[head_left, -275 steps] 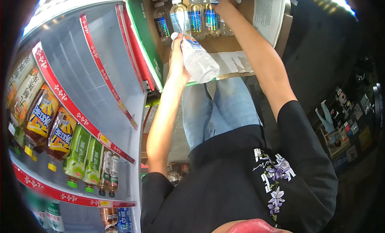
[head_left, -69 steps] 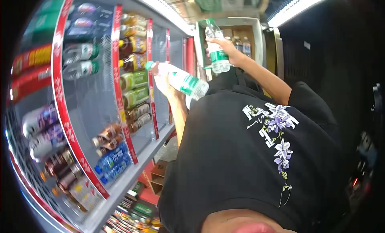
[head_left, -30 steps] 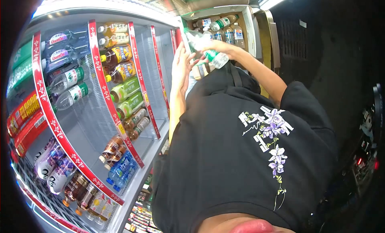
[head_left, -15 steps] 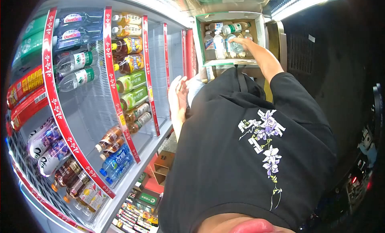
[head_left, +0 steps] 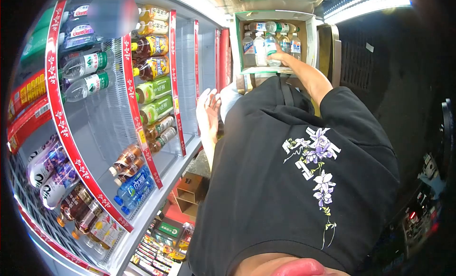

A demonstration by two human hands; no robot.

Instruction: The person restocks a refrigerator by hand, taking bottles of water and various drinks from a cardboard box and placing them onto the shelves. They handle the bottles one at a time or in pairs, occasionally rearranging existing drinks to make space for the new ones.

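My right hand (head_left: 281, 56) reaches into an open cardboard box (head_left: 311, 43), its fingers closed around the lower part of a clear bottle (head_left: 271, 41) with a pale green label. That bottle lies in line beside a white-labelled bottle (head_left: 260, 50) and a brown-capped bottle (head_left: 284, 40). Part of it is hidden by my fingers. My left hand (head_left: 208, 111) is raised by the front edge of the cooler shelves, palm turned up, fingers loosely bent and apart, holding nothing.
On my left stands a drinks cooler with red-edged shelves (head_left: 88, 174). It holds water bottles (head_left: 88, 86), green-labelled drinks (head_left: 156, 108) and blue-capped bottles (head_left: 135, 189). Below it are a brown carton (head_left: 191, 188) and packaged goods (head_left: 154, 254). A dark vented panel (head_left: 356, 62) is on the right.
The bottle in my right hand has turned from slanted to lined up with its neighbours in the box. My right hand has shifted slightly down; the left has barely moved.
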